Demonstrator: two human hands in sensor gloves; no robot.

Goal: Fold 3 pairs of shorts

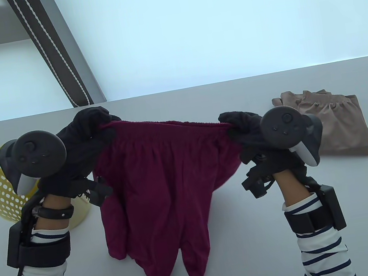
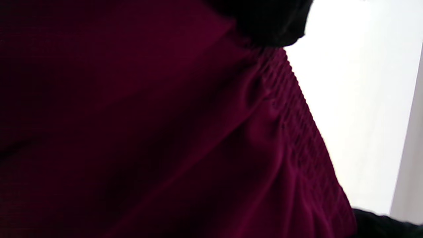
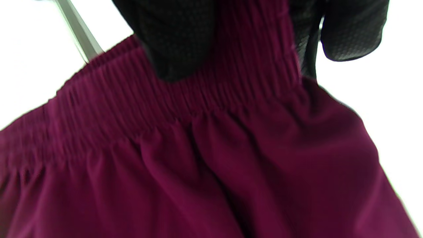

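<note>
Maroon shorts [image 1: 156,184] hang between both hands, left hand [image 1: 82,143] and right hand [image 1: 243,128] each pinching a waistband end; folded tan shorts [image 1: 337,124] sit just right.

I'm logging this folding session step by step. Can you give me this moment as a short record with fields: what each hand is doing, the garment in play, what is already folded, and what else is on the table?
left hand: left hand grips one end of the waistband
right hand: right hand grips the other end of the waistband
garment in play: maroon shorts, held up by the stretched waistband, legs hanging down toward the table
already folded: tan shorts, lying at the table's right side
other item: yellow basket at the left, behind the left hand
third pair: not seen in any view
</note>
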